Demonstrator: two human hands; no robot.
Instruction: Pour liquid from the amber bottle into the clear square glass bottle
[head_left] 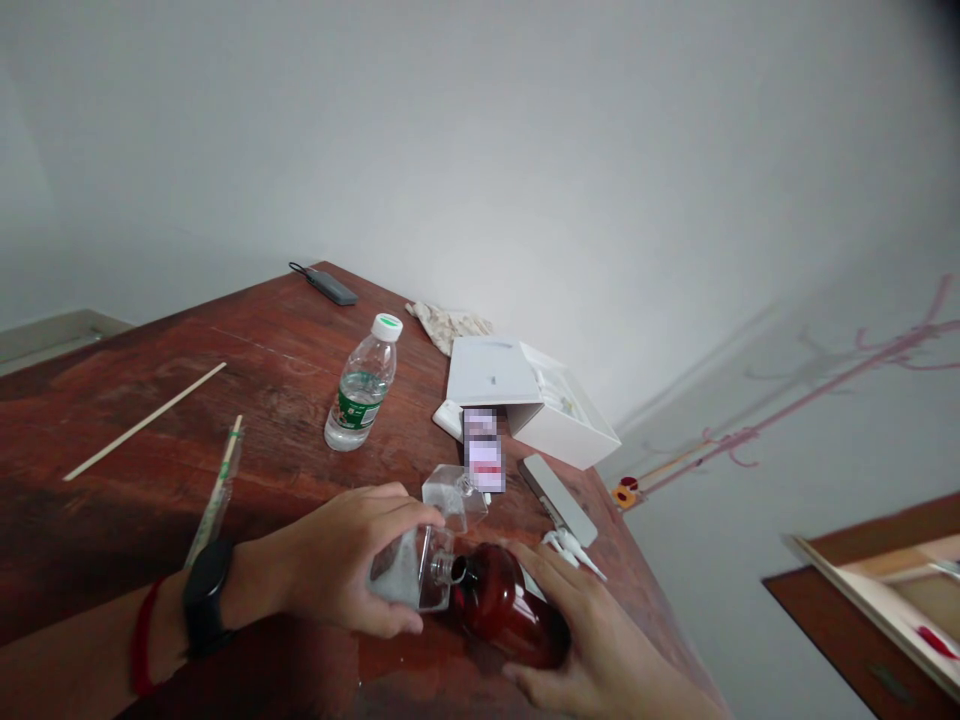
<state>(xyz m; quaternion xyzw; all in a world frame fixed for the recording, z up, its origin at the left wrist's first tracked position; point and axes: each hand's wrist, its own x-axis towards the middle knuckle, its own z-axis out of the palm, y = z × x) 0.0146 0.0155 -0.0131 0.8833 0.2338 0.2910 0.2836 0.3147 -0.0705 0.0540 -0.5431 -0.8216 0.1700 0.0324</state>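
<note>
My left hand [360, 560] is wrapped round a clear square-sided bottle [431, 570], frosted or whitish inside. In my right hand [577, 640] lies a tilted amber-brown bottle [506, 600]. The necks of the two bottles meet or nearly meet; whether liquid passes between them I cannot tell. Just behind them stands another clear angular bottle [448, 492], open at its neck. White pump heads [574, 548] lie beyond my right hand. A phone [485, 455] with a lit, blurred screen is propped behind the clear bottles.
On the wooden table [277, 340] stand a water bottle [364, 385] and an open white box [495, 370]. Also there are a bare chopstick [146, 422], a wrapped chopstick [217, 490], a grey case [559, 498], a cloth [450, 322] and a dark device [330, 287]. A pink rack [750, 435] stands to the right.
</note>
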